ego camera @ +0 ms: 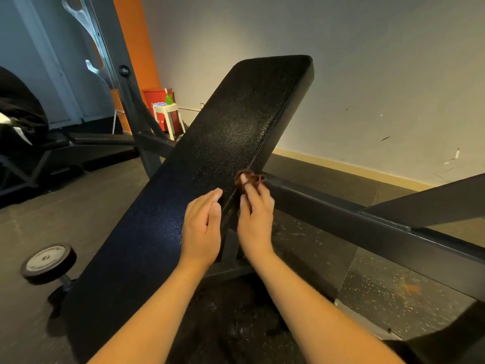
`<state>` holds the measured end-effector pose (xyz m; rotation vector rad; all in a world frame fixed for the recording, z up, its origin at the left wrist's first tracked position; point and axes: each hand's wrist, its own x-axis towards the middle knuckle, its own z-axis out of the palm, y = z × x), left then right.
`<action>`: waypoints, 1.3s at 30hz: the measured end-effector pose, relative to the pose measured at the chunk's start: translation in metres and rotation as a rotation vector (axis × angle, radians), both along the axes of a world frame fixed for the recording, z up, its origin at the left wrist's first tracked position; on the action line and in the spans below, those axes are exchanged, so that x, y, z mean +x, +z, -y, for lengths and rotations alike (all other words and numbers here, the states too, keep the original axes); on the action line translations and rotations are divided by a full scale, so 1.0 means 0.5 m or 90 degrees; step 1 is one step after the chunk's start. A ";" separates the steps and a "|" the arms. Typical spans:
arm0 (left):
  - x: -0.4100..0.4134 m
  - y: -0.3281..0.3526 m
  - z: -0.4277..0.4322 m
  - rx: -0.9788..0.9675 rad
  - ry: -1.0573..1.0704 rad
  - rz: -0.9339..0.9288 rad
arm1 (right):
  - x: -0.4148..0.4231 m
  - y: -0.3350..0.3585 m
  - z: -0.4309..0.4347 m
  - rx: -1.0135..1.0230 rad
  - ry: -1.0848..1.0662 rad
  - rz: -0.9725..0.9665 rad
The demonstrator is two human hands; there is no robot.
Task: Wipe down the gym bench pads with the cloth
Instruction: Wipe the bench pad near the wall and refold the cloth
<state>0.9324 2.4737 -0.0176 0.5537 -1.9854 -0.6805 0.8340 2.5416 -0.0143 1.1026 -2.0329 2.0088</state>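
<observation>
Both bare forearms are stretched forward side by side, the left hand (202, 227) being held with fingers straight and together, while a bunched brown cloth (249, 179) is pinched at the fingertips of the right hand (256, 222) just beside it.

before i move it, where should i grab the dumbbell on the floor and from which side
Probably the short bar between its heads, reaching in from the left. The dumbbell lies on the floor with its wide, flat "15" head facing you, too broad to wrap, and the bench pad covers its other end.
</observation>
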 end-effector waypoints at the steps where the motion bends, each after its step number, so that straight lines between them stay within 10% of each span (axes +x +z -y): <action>1: 0.000 -0.001 0.001 -0.001 0.001 0.000 | 0.024 -0.024 -0.009 0.012 0.008 -0.021; 39: 0.146 -0.089 -0.012 -0.085 -0.003 0.099 | 0.106 -0.042 -0.041 0.023 -0.009 0.104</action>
